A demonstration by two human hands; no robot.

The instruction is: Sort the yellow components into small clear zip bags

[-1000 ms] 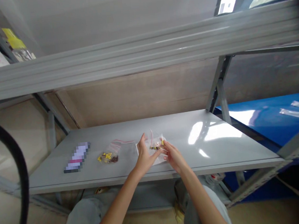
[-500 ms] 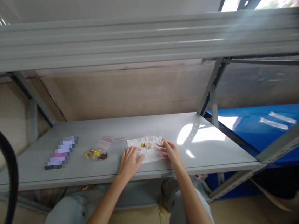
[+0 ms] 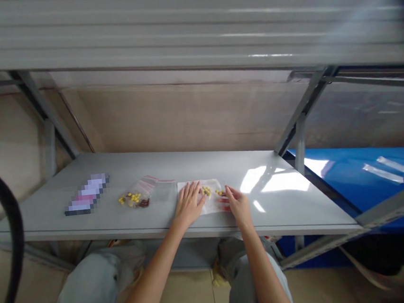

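My left hand point(image 3: 188, 203) lies flat, fingers spread, on a white sheet point(image 3: 211, 203) spread on the grey shelf point(image 3: 289, 205). Small yellow pieces point(image 3: 207, 190) lie on the sheet between my hands. My right hand point(image 3: 238, 203) rests on the sheet's right edge with its fingertips at the yellow pieces; whether it pinches one I cannot tell. A clear zip bag with a red strip point(image 3: 141, 194), holding yellow and dark pieces, lies to the left of my left hand.
A blurred-out flat object point(image 3: 86, 194) lies at the shelf's left. An upper shelf beam point(image 3: 190, 33) spans overhead. A blue surface point(image 3: 362, 179) sits to the right behind the slanted steel posts. A black cable point(image 3: 11, 227) hangs at left. My knees are below the shelf.
Both hands came down from holding the small bag up to resting on the white sheet. The left hand slid forward over the sheet. The view tilted lower and shifted.
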